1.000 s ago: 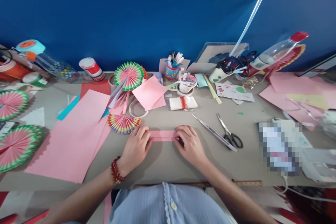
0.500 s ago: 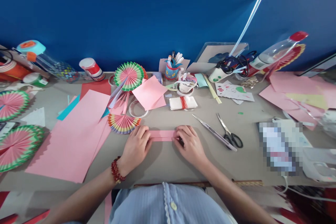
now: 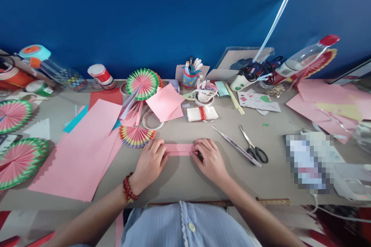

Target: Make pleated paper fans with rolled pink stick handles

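Note:
A narrow folded strip of pink paper (image 3: 180, 149) lies across the table in front of me, with a crease line running along it. My left hand (image 3: 151, 165) is closed on its left end, fingers bent over the paper. At the opposite end my right hand (image 3: 211, 160) grips it the same way, the fingers curled. Both ends of the strip are hidden under the fingers. Just beyond my left hand sits a half-round pleated paper fan (image 3: 137, 136). To the right of my right hand lie a slim grey cutter-like tool (image 3: 238, 147) and black-handled scissors (image 3: 255, 150).
Large pink sheets (image 3: 77, 152) cover the left side, beside green-edged paper rosettes (image 3: 21, 162). A tape roll (image 3: 152, 127), a white bundle (image 3: 194, 114) and a pen cup (image 3: 190, 80) stand farther back. A phone (image 3: 307, 164) with a cable lies at the right.

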`<move>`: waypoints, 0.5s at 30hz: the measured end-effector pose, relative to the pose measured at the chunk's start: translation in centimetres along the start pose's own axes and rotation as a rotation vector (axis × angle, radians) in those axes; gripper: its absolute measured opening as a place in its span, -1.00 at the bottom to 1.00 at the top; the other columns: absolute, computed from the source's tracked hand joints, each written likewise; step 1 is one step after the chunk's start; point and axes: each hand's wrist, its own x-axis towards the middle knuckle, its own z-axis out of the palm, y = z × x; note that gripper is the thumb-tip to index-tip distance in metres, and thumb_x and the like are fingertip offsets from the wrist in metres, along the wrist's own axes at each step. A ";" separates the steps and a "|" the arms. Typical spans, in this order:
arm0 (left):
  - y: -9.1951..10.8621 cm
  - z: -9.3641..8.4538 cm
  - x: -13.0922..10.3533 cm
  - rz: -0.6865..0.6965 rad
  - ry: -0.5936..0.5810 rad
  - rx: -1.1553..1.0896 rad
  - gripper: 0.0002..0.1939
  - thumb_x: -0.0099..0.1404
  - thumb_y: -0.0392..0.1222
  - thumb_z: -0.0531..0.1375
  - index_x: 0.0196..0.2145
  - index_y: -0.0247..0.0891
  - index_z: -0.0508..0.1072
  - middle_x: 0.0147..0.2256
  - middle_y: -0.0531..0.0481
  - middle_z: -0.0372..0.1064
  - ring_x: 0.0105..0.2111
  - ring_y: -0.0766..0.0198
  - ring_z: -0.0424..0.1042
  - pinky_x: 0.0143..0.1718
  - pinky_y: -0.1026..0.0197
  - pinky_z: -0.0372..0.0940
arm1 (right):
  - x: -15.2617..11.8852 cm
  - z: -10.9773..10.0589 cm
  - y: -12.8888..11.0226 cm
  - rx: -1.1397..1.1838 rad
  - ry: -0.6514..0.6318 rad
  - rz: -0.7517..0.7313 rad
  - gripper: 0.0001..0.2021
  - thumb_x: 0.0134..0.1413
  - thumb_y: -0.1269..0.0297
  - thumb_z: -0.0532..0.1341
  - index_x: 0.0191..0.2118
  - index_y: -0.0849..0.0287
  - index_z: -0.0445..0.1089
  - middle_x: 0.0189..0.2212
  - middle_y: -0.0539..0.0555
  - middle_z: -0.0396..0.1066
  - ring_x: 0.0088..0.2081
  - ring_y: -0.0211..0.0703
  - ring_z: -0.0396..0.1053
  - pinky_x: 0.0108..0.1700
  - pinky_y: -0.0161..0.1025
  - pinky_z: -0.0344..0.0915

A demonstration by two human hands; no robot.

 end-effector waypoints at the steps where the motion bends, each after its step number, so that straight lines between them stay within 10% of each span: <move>1: 0.0 0.0 0.0 0.001 0.004 -0.001 -0.94 0.42 -0.27 0.08 -0.26 -0.21 0.33 -0.14 -0.12 0.31 -0.17 0.07 0.35 -0.12 -0.01 0.34 | 0.0 0.0 0.0 0.001 0.000 -0.002 -0.90 0.22 0.43 0.16 -0.33 0.10 0.33 -0.22 0.13 0.40 -0.16 0.01 0.33 -0.07 -0.03 0.28; 15: -0.2 -0.2 -0.4 0.019 -0.010 0.007 -0.92 0.44 -0.27 0.07 -0.15 -0.24 0.35 -0.07 -0.15 0.32 -0.10 0.06 0.37 -0.07 -0.02 0.35 | -0.2 -0.3 0.3 0.064 -0.014 -0.039 -0.89 0.29 0.39 0.14 -0.30 0.09 0.34 -0.19 0.13 0.40 -0.14 -0.01 0.33 -0.05 -0.04 0.29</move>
